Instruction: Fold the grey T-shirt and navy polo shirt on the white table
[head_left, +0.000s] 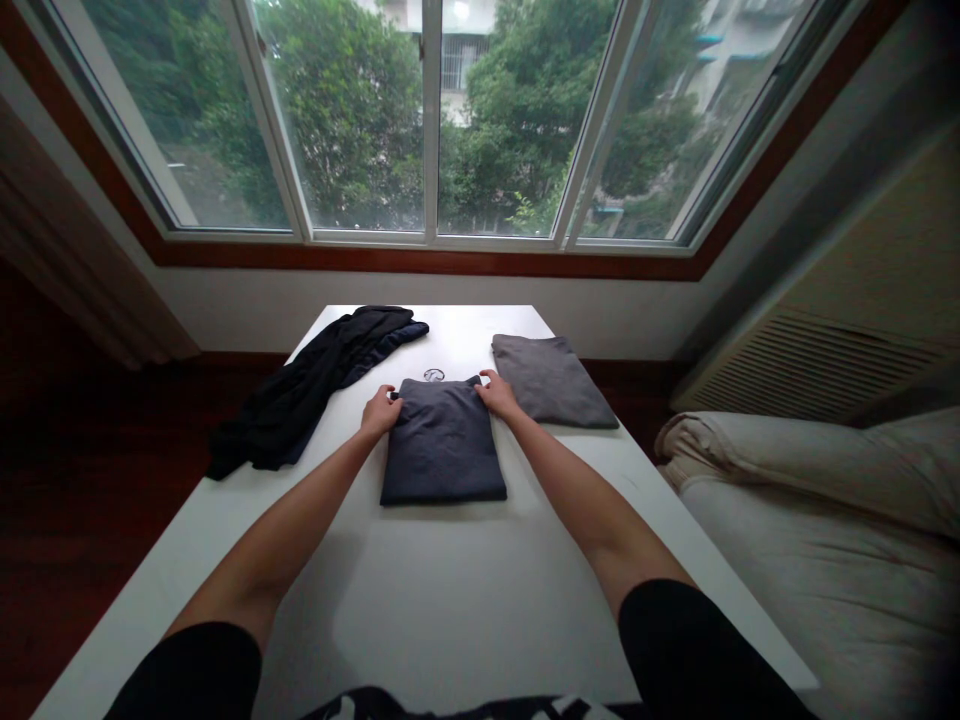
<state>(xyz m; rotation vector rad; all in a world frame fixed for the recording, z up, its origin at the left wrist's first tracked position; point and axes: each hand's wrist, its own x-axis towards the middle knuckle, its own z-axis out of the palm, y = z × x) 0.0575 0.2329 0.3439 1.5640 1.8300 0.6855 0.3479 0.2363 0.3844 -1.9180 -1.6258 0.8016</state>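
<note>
A dark blue-grey garment (445, 447), folded into a near square, lies flat in the middle of the white table. My left hand (382, 410) pinches its far left corner between thumb and fingers. At the far right corner, my right hand (495, 393) has its fingers closed on the cloth in the same way. Just beyond the garment's far edge is a small dark round mark or object (434, 375), too small to make out. A folded grey garment (553, 382) lies to the right of my right hand.
Loose black clothes (307, 395) are heaped along the left edge of the white table (450, 610). A beige padded seat or bed (817, 560) stands against the right side. Behind the table are a wall and a wide window (431, 245); a curtain (82, 240) hangs at left.
</note>
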